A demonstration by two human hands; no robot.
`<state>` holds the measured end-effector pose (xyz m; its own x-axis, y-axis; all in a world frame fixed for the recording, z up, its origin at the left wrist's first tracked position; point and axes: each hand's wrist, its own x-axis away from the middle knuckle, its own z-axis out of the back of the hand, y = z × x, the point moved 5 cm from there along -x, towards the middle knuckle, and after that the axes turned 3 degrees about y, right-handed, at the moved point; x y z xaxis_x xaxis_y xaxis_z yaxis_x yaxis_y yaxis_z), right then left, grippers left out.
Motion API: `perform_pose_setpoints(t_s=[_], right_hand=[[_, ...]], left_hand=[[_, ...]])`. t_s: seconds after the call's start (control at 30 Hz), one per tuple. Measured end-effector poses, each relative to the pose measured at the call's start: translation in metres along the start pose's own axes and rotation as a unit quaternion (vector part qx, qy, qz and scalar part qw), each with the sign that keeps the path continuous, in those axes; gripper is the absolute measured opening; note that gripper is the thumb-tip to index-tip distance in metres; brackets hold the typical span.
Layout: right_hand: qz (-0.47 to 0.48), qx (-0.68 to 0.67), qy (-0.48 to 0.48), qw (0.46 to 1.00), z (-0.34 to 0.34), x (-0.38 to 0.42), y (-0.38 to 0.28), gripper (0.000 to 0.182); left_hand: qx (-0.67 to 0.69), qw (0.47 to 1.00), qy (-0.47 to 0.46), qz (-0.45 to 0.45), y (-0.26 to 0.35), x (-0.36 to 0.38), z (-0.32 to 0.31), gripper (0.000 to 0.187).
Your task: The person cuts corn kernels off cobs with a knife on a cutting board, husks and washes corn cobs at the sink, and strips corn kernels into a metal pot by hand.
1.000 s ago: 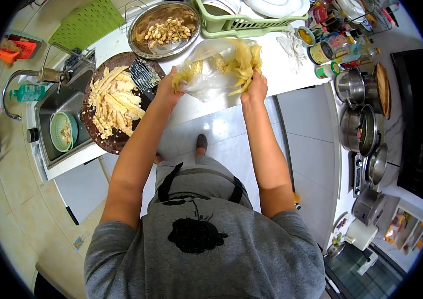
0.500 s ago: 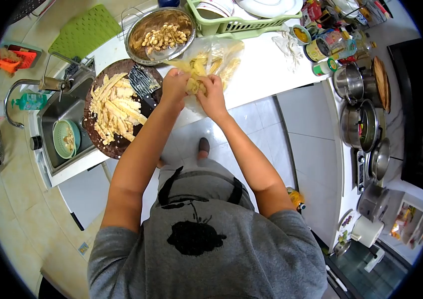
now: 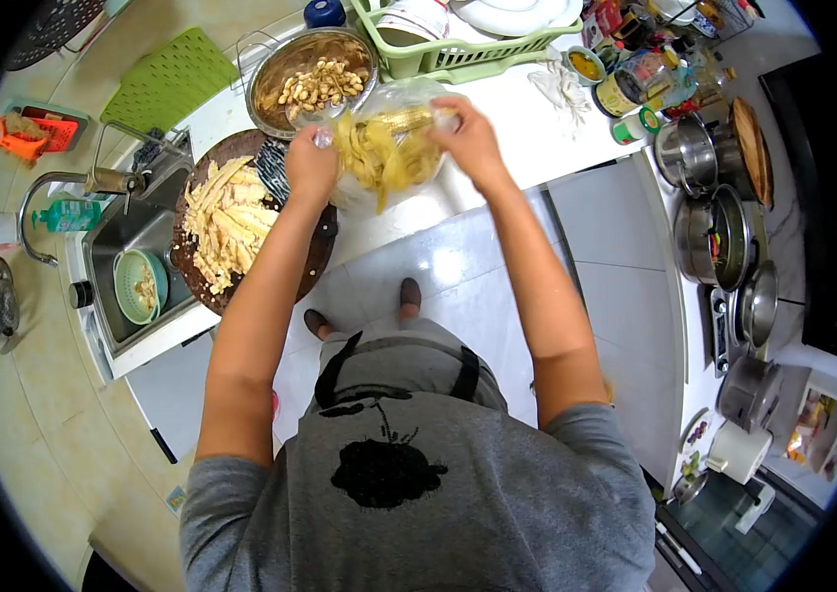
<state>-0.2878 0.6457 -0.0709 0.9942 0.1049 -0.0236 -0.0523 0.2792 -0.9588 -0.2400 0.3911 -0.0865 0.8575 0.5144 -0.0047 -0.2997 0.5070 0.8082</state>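
A clear plastic bag (image 3: 384, 158) hangs above the white counter, stretched between my hands, with yellow strips inside. My left hand (image 3: 311, 163) is closed on the bag's left side, and my right hand (image 3: 466, 143) grips its right side. Just left of my left hand, a round dark board (image 3: 315, 259) bears pale yellow strips (image 3: 226, 222). A patterned dark blade (image 3: 271, 170) lies on the board, partly hidden by my left hand. Beyond the hands stands a metal bowl (image 3: 270, 69) with light brown pieces (image 3: 320, 87), possibly peanuts.
A sink (image 3: 177, 286) with a green strainer (image 3: 125, 286) is at the left. A green dish rack (image 3: 478, 59) stands at the back. Bottles (image 3: 619, 94) and a bowl of yellow food (image 3: 586, 66) are back right. Pots (image 3: 685, 156) line the right counter.
My hands have moved apart, my right hand to the right and up, my left hand slightly left. The bag is now spread open between them, showing more of the yellow strips.
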Motion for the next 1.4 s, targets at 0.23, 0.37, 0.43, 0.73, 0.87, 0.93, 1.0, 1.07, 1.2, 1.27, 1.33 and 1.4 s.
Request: perform_pose_setpoints(t_s=[0.23, 0.37, 0.43, 0.73, 0.87, 0.93, 1.0, 1.07, 1.2, 1.27, 1.33, 1.4], right_hand=[[0.005, -0.132, 0.086, 0.988, 0.091, -0.035, -0.075, 0.026], [0.047, -0.127, 0.166, 0.977, 0.142, -0.057, -0.090, 0.025], [0.057, -0.144, 0.182, 0.971, 0.159, -0.056, -0.103, 0.026], [0.141, 0.044, 0.168, 0.975, 0.149, -0.061, -0.075, 0.029], [0.017, 0.108, 0.188, 0.976, 0.119, -0.027, -0.009, 0.069], [-0.095, 0.130, 0.193, 0.968, 0.111, -0.002, 0.017, 0.077], [-0.183, 0.188, 0.126, 0.957, 0.095, 0.012, 0.058, 0.076], [-0.232, 0.218, 0.062, 0.946, 0.072, 0.025, 0.082, 0.059], [-0.131, 0.194, 0.021, 0.972, 0.024, 0.033, 0.076, 0.044], [-0.069, 0.181, 0.017, 0.981, 0.004, 0.019, 0.067, 0.042], [-0.031, 0.173, 0.000, 0.984, -0.009, 0.010, 0.064, 0.040], [-0.010, 0.119, -0.031, 0.992, -0.008, 0.011, 0.061, 0.037]], left_hand=[[-0.036, 0.998, -0.035, -0.039, 0.046, -0.029, 0.008, 0.026], [-0.018, 0.996, -0.038, -0.078, 0.063, -0.053, 0.017, 0.019], [0.006, 0.996, -0.051, -0.075, 0.080, -0.062, 0.023, 0.015], [0.111, 0.974, -0.113, -0.160, 0.169, -0.051, 0.008, 0.012], [-0.190, 0.887, -0.141, -0.396, 0.109, -0.017, -0.052, 0.043], [-0.323, 0.861, -0.204, -0.336, 0.110, 0.023, -0.050, 0.040], [-0.313, 0.862, -0.219, -0.334, 0.084, 0.025, -0.059, 0.031], [-0.237, 0.900, -0.178, -0.321, 0.070, 0.015, -0.056, 0.027], [-0.114, 0.944, -0.095, -0.296, 0.105, 0.003, -0.032, 0.016], [-0.084, 0.947, -0.070, -0.303, 0.128, -0.002, -0.024, 0.012], [-0.039, 0.938, -0.071, -0.336, 0.130, -0.002, -0.031, 0.017], [-0.025, 0.898, -0.136, -0.417, 0.122, 0.007, -0.051, 0.037]])
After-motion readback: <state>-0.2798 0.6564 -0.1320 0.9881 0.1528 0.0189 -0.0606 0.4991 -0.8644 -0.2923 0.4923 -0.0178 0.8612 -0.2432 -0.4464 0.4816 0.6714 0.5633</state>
